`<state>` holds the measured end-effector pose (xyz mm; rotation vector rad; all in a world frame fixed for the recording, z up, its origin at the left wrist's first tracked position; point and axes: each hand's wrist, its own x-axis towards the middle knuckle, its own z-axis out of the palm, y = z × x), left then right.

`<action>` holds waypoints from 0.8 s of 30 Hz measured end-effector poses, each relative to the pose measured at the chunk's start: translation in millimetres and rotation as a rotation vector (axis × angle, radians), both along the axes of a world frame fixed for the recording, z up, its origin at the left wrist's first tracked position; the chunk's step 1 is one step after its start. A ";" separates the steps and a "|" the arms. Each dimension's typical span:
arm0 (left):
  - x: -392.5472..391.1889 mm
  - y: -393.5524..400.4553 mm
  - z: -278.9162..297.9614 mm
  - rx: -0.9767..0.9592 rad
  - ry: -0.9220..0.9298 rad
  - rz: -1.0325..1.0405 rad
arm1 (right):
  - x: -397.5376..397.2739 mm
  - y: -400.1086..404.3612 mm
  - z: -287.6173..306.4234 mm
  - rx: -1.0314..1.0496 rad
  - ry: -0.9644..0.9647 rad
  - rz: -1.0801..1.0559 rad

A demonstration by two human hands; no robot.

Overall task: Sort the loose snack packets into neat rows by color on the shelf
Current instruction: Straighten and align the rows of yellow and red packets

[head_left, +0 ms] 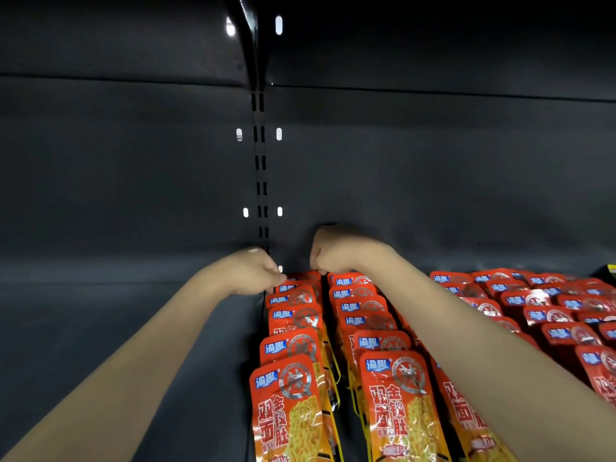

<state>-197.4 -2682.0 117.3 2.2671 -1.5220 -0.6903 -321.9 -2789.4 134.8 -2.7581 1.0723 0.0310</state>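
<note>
Red-orange snack packets stand in overlapping rows on a dark shelf. The leftmost row (293,345) runs from the front edge to the back, and a second row (373,328) lies just right of it. My left hand (256,271) reaches to the back of the leftmost row, fingers curled and pinching the rearmost packet's top edge. My right hand (330,251) is at the back between the two rows, fingers curled down onto the rearmost packets; what exactly it grips is hidden. Further rows of red packets (550,308) fill the right side, partly hidden by my right forearm.
The dark shelf floor (116,321) left of the packets is bare. A slotted upright (261,181) runs down the back panel between the two bays. A dark yellow-marked item (610,271) shows at the far right edge.
</note>
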 end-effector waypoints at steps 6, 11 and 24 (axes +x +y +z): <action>-0.7 0.0 0.6 -0.030 0.085 -0.013 | -3.6 5.9 3.0 0.016 -0.050 -0.020; -0.6 -2.6 -0.4 -0.052 0.069 -0.003 | -11.2 12.5 14.6 0.039 -0.080 0.036; -0.7 1.1 -1.1 -0.104 0.127 0.051 | -20.8 36.5 14.9 0.321 0.033 0.158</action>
